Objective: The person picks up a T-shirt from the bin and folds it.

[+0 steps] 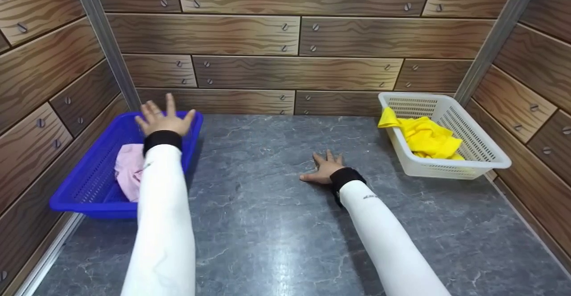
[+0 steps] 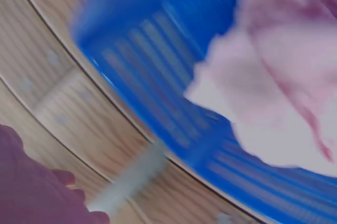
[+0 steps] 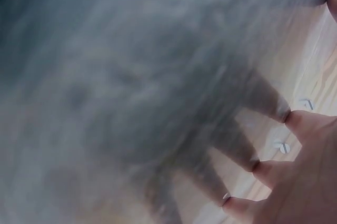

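My left hand [image 1: 164,119] is held over the far end of a blue plastic basket [image 1: 189,153], its fingers spread and nothing in its grasp. A pink cloth [image 1: 128,166] lies crumpled inside that basket, partly hidden by my left sleeve. The left wrist view shows the pink cloth [image 2: 284,92] large and blurred against the slotted blue wall, apart from the hand. My right hand [image 1: 327,171] is spread low at the grey tabletop, right of the middle, holding nothing. In the right wrist view its fingertips [image 3: 297,124] meet their dark reflections or shadows on the surface.
At the right stands a white slotted basket [image 1: 450,171] with a crumpled yellow cloth [image 1: 426,137] in it, one end draped over the left rim. Wood-patterned walls [image 1: 250,35] enclose the grey tabletop [image 1: 250,224] at the back and both sides.
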Available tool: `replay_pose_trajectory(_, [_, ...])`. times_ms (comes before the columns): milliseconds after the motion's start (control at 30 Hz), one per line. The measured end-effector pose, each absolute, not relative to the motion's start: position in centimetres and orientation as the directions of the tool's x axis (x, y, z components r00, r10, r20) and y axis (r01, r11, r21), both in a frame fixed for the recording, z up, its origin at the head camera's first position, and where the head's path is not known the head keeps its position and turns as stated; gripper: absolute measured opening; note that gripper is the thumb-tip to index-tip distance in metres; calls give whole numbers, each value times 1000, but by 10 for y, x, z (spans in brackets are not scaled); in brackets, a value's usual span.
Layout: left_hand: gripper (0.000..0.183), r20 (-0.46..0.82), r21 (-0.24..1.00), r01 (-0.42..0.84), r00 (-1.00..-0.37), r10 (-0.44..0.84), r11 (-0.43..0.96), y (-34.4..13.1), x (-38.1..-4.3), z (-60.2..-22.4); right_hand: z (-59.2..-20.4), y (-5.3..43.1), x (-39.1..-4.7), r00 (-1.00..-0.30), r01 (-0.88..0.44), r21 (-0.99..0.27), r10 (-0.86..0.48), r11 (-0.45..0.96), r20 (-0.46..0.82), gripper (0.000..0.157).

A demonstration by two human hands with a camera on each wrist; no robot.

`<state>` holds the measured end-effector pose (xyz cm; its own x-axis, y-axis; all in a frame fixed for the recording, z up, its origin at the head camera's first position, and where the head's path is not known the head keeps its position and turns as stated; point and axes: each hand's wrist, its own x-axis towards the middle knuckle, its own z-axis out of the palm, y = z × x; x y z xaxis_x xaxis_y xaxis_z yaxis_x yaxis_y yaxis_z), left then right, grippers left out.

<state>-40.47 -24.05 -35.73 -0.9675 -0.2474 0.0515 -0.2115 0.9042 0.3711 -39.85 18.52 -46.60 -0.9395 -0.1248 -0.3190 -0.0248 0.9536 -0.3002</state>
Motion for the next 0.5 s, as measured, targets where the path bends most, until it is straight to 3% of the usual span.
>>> replay_pose_trajectory(233, [110, -53, 400, -310, -948, -315, 863, -302, -398, -396, -472, 187, -402, -941, -36, -284, -129, 958, -313, 101])
replay_pose_trajectory(500, [122, -188, 390, -413, -911, -368, 823, -297, -360, -407, -467, 186, -400, -945, -50, -293, -140, 955, -295, 99])
